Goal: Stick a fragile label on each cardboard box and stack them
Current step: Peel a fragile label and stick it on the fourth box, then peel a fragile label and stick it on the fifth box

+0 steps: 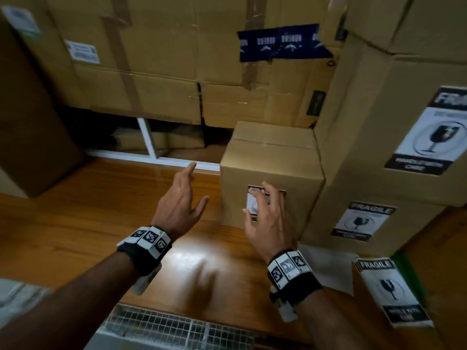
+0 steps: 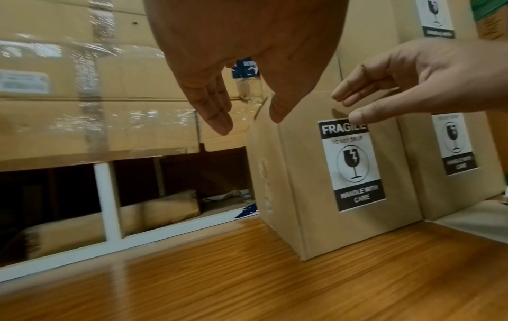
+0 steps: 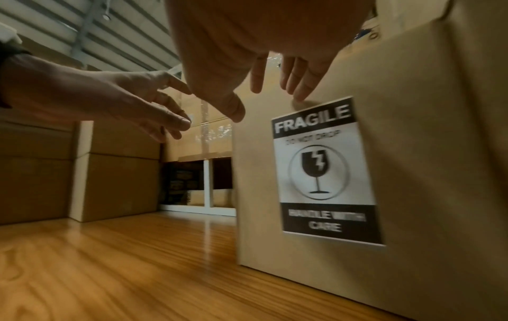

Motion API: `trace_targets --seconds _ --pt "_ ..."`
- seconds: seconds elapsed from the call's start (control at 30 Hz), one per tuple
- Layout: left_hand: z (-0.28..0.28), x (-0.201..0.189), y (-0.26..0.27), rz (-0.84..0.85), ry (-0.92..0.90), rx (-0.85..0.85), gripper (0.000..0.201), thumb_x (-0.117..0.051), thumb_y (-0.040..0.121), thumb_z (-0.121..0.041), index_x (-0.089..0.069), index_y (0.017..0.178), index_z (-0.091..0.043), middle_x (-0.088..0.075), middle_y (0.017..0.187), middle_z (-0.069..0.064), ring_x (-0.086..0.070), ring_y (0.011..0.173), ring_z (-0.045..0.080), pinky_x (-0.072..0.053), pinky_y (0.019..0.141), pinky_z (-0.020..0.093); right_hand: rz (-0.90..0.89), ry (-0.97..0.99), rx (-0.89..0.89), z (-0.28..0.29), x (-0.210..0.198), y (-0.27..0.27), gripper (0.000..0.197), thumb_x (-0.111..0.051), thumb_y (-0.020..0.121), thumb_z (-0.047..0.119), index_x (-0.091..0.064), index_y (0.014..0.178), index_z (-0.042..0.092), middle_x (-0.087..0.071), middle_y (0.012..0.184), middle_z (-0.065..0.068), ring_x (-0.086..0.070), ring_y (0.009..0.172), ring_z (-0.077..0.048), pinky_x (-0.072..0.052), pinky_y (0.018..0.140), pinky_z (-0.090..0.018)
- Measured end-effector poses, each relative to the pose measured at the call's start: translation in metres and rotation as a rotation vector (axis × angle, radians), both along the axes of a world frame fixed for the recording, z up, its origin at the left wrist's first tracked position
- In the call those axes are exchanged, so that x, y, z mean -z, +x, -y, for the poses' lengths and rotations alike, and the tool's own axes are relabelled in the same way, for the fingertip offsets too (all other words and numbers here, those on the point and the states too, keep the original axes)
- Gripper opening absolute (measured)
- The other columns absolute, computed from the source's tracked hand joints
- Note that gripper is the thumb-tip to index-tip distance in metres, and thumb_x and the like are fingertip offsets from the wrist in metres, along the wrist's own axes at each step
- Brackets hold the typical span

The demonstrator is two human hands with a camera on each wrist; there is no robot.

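Small cardboard box (image 1: pixel 271 157) upright on worktop (image 1: pixel 101 223), touching labelled stack (image 1: pixel 379 147); fragile label (image 3: pixel 324 171) already on front. Left hand (image 1: pixel 177 200), right hand (image 1: pixel 267 221): fingers spread, gripping nothing. Probably light, stiff, smooth-sided; best taken by opposite side faces.

Storeroom or warehouse: taped cartons (image 1: pixel 151 59) stacked high, corrugated metal roof (image 3: pixel 110 28) overhead.

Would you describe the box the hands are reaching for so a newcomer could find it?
On the wooden table, left of the stacked labelled boxes, stands a small upright box. It alone stands unstacked, with the right hand over its fragile label.
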State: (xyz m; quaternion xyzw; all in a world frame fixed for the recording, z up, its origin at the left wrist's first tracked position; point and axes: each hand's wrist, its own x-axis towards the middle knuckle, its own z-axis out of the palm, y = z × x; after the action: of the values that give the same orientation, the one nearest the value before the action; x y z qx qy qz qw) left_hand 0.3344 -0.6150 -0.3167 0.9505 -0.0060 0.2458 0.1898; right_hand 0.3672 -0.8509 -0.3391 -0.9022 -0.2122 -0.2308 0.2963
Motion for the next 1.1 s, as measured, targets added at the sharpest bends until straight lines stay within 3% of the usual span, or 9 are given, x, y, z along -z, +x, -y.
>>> trace_targets --seconds 0.13,0.27,0.47,0.6,0.67,0.73,0.8,0.9,1.1 --pt "-0.049 -0.006 -0.038 0.006 0.029 -0.116 0.084 -0.066 0.093 -0.041 -0.022 0.158 -0.011 -0.052 0.129 0.011 -0.061 0.096 0.015 -0.057 0.069 0.023 0.005 0.031 -0.142 -0.047 -0.007 -0.002 0.042 -0.067 0.093 0.034 -0.058 0.133 0.023 -0.044 0.147 -0.007 -0.052 0.13 -0.026 -0.055 0.097 -0.045" --pt "-0.123 -0.009 -0.081 -0.009 0.065 -0.267 0.082 -0.063 0.093 -0.047 -0.024 0.157 -0.015 -0.05 0.123 0.004 -0.056 0.087 0.01 -0.052 0.06 0.019 -0.002 0.09 -0.299 -0.111 -0.017 -0.008 0.044 -0.071 0.092 0.032 -0.06 0.134 0.025 -0.045 0.149 -0.006 -0.047 0.134 -0.022 -0.043 0.104 -0.037" --pt "-0.258 -0.012 -0.15 -0.014 0.025 -0.454 0.071 -0.06 0.096 -0.051 -0.031 0.153 -0.019 -0.044 0.134 0.0 -0.054 0.098 0.007 -0.054 0.076 0.021 -0.01 0.141 -0.473 -0.243 -0.039 -0.018 0.047 -0.082 0.086 0.02 -0.065 0.13 0.017 -0.051 0.144 -0.013 -0.054 0.128 -0.027 -0.05 0.101 -0.045" --pt "-0.353 -0.033 -0.184 -0.002 0.017 -0.518 0.067 -0.058 0.095 -0.055 -0.038 0.15 -0.02 -0.043 0.134 -0.002 -0.053 0.104 0.007 -0.047 0.081 0.014 -0.032 0.155 -0.558 -0.347 -0.055 -0.032 0.044 -0.074 0.091 0.033 -0.063 0.132 0.024 -0.049 0.146 -0.006 -0.052 0.13 -0.023 -0.052 0.103 -0.054" --pt "-0.4 -0.051 -0.194 0.011 -0.014 -0.539 0.067 -0.059 0.096 -0.055 -0.037 0.15 -0.022 -0.04 0.142 -0.001 -0.051 0.112 0.007 -0.046 0.091 0.017 -0.005 0.151 -0.58 -0.397 -0.064 -0.039 0.045 -0.07 0.092 0.041 -0.061 0.133 0.027 -0.048 0.144 -0.002 -0.05 0.128 -0.017 -0.051 0.103 -0.055" --pt "-0.44 -0.074 -0.196 0.037 -0.071 -0.562 0.068 -0.059 0.096 -0.057 -0.036 0.151 -0.024 -0.037 0.148 -0.001 -0.049 0.124 0.012 -0.048 0.103 0.027 0.008 0.178 -0.618 -0.439 -0.077 -0.042 0.049 -0.075 0.091 0.035 -0.06 0.136 0.021 -0.05 0.141 -0.004 -0.047 0.124 -0.012 -0.054 0.099 -0.051" --pt "-0.484 -0.104 -0.194 0.057 -0.11 -0.588 0.071 -0.058 0.095 -0.059 -0.037 0.152 -0.022 -0.037 0.152 0.003 -0.047 0.132 0.018 -0.049 0.109 0.039 0.023 0.172 -0.651 -0.482 -0.097 -0.042 0.057 -0.075 0.092 0.035 -0.055 0.143 0.019 -0.049 0.142 -0.004 -0.046 0.123 -0.011 -0.054 0.097 -0.042" --pt "-0.546 -0.146 -0.182 0.069 -0.102 -0.629 0.08 -0.06 0.094 -0.056 -0.034 0.156 -0.013 -0.04 0.154 0.013 -0.045 0.136 0.027 -0.045 0.113 0.044 0.072 0.107 -0.654 -0.543 -0.134 -0.035 0.069 -0.067 0.095 0.044 -0.041 0.155 0.022 -0.044 0.149 -0.004 -0.051 0.127 -0.016 -0.047 0.095 -0.026" --pt "-0.633 -0.182 -0.142 0.089 -0.147 -0.623 0.092 -0.067 0.093 -0.052 -0.023 0.162 -0.008 -0.033 0.162 0.016 -0.031 0.15 0.028 -0.03 0.124 0.043 0.134 0.122 -0.681 -0.652 -0.199 -0.016 0.086 -0.065 0.096 0.047 -0.015 0.164 0.031 -0.021 0.167 -0.009 -0.034 0.149 -0.024 -0.043 0.109 -0.033"
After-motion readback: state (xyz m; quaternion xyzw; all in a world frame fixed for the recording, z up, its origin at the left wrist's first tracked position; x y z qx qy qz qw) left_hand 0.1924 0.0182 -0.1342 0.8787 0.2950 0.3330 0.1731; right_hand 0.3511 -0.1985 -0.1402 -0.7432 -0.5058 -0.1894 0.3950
